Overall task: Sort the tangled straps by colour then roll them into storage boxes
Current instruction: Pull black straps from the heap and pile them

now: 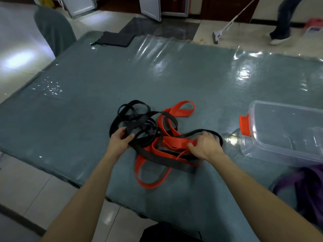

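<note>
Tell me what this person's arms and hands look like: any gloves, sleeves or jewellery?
Both are bare. The left hand and the right hand wear no gloves, and no ring, watch or bracelet shows. The forearms are uncovered all the way to the bottom edge of the picture, so no sleeve is visible. No markings show on them.

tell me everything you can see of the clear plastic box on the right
The clear plastic box is see-through and rectangular with rounded corners, and has an orange latch on its left end. It looks open-topped and nothing shows inside. It sits upright on the table at the right, partly cut off by the frame edge. A second clear rounded piece lies at its near left corner; lid or another box, I cannot tell. The right hand is close but apart from it.
</note>
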A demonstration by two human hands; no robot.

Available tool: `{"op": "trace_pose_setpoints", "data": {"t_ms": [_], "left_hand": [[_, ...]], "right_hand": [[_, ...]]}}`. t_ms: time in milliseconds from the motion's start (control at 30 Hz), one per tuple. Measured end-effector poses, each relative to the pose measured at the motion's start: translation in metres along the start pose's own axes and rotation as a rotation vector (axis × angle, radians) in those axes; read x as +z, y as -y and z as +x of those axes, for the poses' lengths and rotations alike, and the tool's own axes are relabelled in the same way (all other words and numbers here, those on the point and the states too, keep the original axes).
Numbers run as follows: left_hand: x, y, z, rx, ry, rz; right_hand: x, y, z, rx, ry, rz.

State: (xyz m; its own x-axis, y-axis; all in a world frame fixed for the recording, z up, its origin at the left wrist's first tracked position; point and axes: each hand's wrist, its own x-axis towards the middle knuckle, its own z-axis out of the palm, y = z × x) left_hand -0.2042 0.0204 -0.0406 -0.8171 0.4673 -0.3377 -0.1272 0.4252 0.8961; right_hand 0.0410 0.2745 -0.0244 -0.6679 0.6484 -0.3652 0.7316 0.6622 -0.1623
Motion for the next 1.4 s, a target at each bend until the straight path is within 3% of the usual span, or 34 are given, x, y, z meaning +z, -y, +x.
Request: {"op": "trace_pose_setpoints", "data": {"t_ms": [100,233,400,533,733,867,967,1033,1167,1267,1300,1400], "left_hand": [[-0.009,-0.031,-0.011,0.183,0.089,0.059],[-0.034,-0.058,-0.023,0.321,0.094,0.125],[-0.065,-0.045,-0.042,0.286,0.047,0.174],[-0.080,-0.025,-0.050,0.206,0.011,0.167],[-0.078,-0.061,-0.024,0.185,0.009,0.109],[-0.055,-0.142,-0.009,0.347,0.080,0.078],[-0.032,-0.208,-0.007,0.458,0.109,0.070],[-0.010,-0.245,-0.009,0.504,0.124,0.084],[0.035,-0.294,-0.014,0.509,0.092,0.143],[0.062,-0.314,-0.022,0.561,0.023,0.115],[0.071,-0.319,-0.028,0.583,0.035,0.129],[0.088,-0.332,-0.045,0.653,0.016,0.135]], "right_hand": [[-0.012,0.035,0.010,-0.187,-0.204,0.235],[-0.015,0.074,0.036,-0.283,-0.196,0.410],[0.005,0.082,0.073,-0.161,-0.048,0.457],[0.006,0.071,0.080,-0.299,-0.011,0.310],[-0.107,0.037,0.064,-0.358,0.086,0.334],[-0.225,0.010,0.044,-0.363,-0.113,0.468],[-0.293,-0.005,0.014,-0.399,-0.306,0.729],[-0.320,-0.011,-0.003,-0.450,-0.474,0.861],[-0.365,-0.022,-0.044,-0.520,-0.518,0.780],[-0.381,-0.037,-0.063,-0.549,-0.708,0.932],[-0.378,-0.041,-0.068,-0.527,-0.706,0.883],[-0.362,-0.054,-0.081,-0.480,-0.445,0.611]]}}
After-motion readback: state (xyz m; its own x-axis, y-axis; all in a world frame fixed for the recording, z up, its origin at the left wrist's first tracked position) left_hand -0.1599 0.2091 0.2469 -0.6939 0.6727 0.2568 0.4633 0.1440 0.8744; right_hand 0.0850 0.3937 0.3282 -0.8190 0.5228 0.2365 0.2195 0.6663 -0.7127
